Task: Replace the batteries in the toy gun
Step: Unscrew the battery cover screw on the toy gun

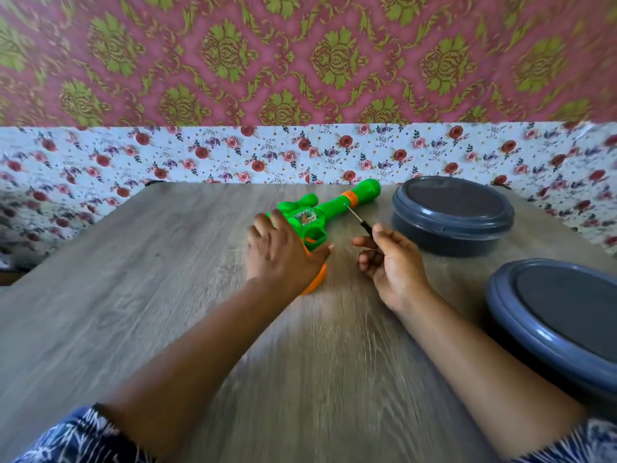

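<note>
Two hands: both reach over the grey wood-grain bench [133, 295], near the middle of the frame.
Toy gun: the green and orange plastic toy gun [320, 215] lies flat on the bench just above centre, barrel pointing to the upper right, orange grip toward the person and mostly hidden under the left hand.
Left hand: the left hand [283, 252] lies spread over the grip end with fingers fairly straight, touching or pressing the toy; no curled grasp shows.
Right hand: the right hand [390, 262] pinches the small black-handled screwdriver [362, 220] between thumb and fingers, its thin shaft angled up toward the barrel, tip at or just beside it.
Handling: judged a light, hollow, stiff plastic shell, smooth and likely to skid on the bench, so it wants pinning at the grip or body while the driver works.
Battery door: not visible from this side; where it sits cannot be told.
Other things: two round dark blue lidded plastic containers, one [452, 215] at right of the barrel, one [561, 325] at the right edge.
</note>
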`<state>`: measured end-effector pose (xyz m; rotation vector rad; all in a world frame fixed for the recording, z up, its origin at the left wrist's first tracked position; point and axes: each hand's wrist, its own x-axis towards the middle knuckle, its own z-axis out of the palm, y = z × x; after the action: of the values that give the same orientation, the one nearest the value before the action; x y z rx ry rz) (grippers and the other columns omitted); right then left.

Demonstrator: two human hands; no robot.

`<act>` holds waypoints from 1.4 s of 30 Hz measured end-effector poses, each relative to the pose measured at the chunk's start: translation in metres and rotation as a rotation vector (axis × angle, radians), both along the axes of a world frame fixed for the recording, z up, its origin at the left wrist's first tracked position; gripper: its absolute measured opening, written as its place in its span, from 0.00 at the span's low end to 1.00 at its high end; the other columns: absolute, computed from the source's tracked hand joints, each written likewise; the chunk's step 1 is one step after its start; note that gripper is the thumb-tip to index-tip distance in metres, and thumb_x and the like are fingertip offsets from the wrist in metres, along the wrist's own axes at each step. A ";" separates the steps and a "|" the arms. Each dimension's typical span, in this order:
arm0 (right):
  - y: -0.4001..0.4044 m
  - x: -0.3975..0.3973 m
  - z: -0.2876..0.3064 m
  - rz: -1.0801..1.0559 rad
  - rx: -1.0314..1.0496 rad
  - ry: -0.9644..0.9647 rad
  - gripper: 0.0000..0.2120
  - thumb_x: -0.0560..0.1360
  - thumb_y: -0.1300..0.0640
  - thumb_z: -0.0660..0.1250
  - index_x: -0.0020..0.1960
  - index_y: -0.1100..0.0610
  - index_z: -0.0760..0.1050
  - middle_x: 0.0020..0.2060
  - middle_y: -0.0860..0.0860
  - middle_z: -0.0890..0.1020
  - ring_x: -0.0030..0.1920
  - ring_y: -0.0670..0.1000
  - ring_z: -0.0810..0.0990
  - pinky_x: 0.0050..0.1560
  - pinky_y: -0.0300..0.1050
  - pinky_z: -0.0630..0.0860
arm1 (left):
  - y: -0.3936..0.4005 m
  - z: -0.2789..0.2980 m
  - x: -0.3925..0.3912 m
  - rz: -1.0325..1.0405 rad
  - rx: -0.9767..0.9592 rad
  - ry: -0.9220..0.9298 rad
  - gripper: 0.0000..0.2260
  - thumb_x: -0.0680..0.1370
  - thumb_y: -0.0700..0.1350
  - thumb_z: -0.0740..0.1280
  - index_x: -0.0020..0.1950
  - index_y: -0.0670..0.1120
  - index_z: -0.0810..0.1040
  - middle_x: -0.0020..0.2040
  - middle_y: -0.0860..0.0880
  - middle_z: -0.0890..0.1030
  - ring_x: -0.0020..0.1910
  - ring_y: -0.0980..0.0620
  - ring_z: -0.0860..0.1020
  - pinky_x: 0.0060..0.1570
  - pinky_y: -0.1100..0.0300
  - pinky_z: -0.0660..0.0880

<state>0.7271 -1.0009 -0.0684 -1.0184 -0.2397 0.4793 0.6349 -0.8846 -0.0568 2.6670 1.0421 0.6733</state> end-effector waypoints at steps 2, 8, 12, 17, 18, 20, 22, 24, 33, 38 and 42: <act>-0.001 -0.001 0.001 0.009 -0.006 0.007 0.11 0.79 0.60 0.59 0.38 0.55 0.71 0.27 0.51 0.83 0.20 0.45 0.73 0.22 0.33 0.69 | 0.005 0.004 0.002 0.054 -0.096 0.239 0.39 0.69 0.71 0.60 0.64 0.40 0.68 0.60 0.40 0.73 0.61 0.41 0.72 0.53 0.52 0.71; -0.001 0.001 -0.002 0.057 -0.075 -0.041 0.06 0.75 0.64 0.63 0.41 0.56 0.76 0.32 0.51 0.85 0.20 0.45 0.74 0.22 0.34 0.70 | 0.019 0.012 0.002 0.022 -0.544 0.176 0.18 0.71 0.60 0.66 0.38 0.45 0.73 0.25 0.48 0.77 0.30 0.49 0.80 0.40 0.60 0.77; 0.000 0.006 -0.002 0.022 -0.128 -0.066 0.07 0.74 0.67 0.64 0.41 0.59 0.78 0.27 0.50 0.82 0.20 0.43 0.69 0.23 0.33 0.66 | 0.035 0.007 0.003 0.029 -0.982 -0.110 0.21 0.69 0.53 0.73 0.53 0.41 0.72 0.39 0.43 0.77 0.31 0.47 0.79 0.30 0.57 0.79; 0.003 0.010 -0.003 0.063 -0.082 -0.004 0.08 0.76 0.64 0.63 0.39 0.58 0.75 0.23 0.50 0.78 0.20 0.43 0.69 0.23 0.33 0.66 | 0.053 -0.011 -0.002 -0.012 -1.301 -0.465 0.32 0.64 0.47 0.74 0.64 0.40 0.68 0.54 0.37 0.79 0.45 0.41 0.81 0.44 0.47 0.79; 0.004 0.010 -0.003 0.071 -0.073 -0.003 0.08 0.76 0.62 0.62 0.38 0.58 0.74 0.22 0.51 0.78 0.20 0.43 0.69 0.22 0.33 0.67 | 0.055 -0.013 -0.003 -0.045 -1.385 -0.560 0.31 0.65 0.43 0.74 0.65 0.38 0.69 0.50 0.38 0.81 0.41 0.43 0.82 0.42 0.47 0.80; 0.005 0.009 -0.003 0.091 -0.089 -0.035 0.11 0.78 0.57 0.61 0.38 0.59 0.73 0.22 0.52 0.78 0.20 0.44 0.70 0.22 0.34 0.68 | 0.056 -0.014 -0.003 -0.094 -1.484 -0.746 0.26 0.70 0.39 0.71 0.66 0.36 0.68 0.45 0.40 0.81 0.35 0.45 0.84 0.39 0.47 0.80; 0.005 0.006 -0.003 0.096 -0.144 -0.101 0.14 0.78 0.54 0.61 0.37 0.61 0.74 0.22 0.53 0.79 0.20 0.46 0.72 0.22 0.35 0.68 | 0.055 -0.014 0.000 -0.124 -1.512 -0.909 0.23 0.75 0.44 0.68 0.67 0.39 0.65 0.46 0.41 0.79 0.35 0.46 0.84 0.37 0.47 0.81; 0.005 0.001 -0.004 0.088 -0.193 -0.181 0.15 0.77 0.53 0.61 0.37 0.61 0.75 0.23 0.53 0.80 0.20 0.47 0.73 0.22 0.35 0.68 | 0.050 -0.015 0.002 -0.157 -1.473 -0.991 0.23 0.78 0.55 0.62 0.67 0.43 0.65 0.48 0.42 0.78 0.34 0.49 0.82 0.31 0.53 0.81; 0.005 -0.026 0.003 0.145 -0.158 -0.376 0.06 0.76 0.63 0.63 0.49 0.63 0.78 0.38 0.57 0.85 0.31 0.53 0.83 0.31 0.38 0.76 | 0.043 -0.019 0.001 -0.257 -1.486 -0.994 0.24 0.81 0.58 0.47 0.45 0.44 0.75 0.35 0.46 0.78 0.28 0.54 0.77 0.34 0.59 0.75; 0.009 -0.048 0.012 0.191 -0.143 -0.396 0.06 0.76 0.65 0.63 0.48 0.62 0.78 0.38 0.57 0.85 0.31 0.53 0.83 0.30 0.39 0.76 | 0.036 -0.023 0.003 -0.220 -1.248 -0.924 0.22 0.82 0.55 0.49 0.61 0.41 0.71 0.41 0.45 0.80 0.32 0.53 0.80 0.31 0.61 0.78; 0.010 -0.057 0.010 0.152 -0.214 -0.496 0.06 0.76 0.64 0.64 0.45 0.57 0.79 0.38 0.56 0.85 0.33 0.53 0.84 0.32 0.40 0.76 | 0.027 -0.020 0.001 -0.253 -1.193 -0.938 0.18 0.82 0.54 0.49 0.62 0.44 0.68 0.42 0.45 0.80 0.36 0.49 0.79 0.39 0.55 0.77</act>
<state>0.6706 -0.9912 -0.0580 -1.3268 -0.7241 0.3876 0.6355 -0.8581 -0.0772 1.1828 0.5073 0.7576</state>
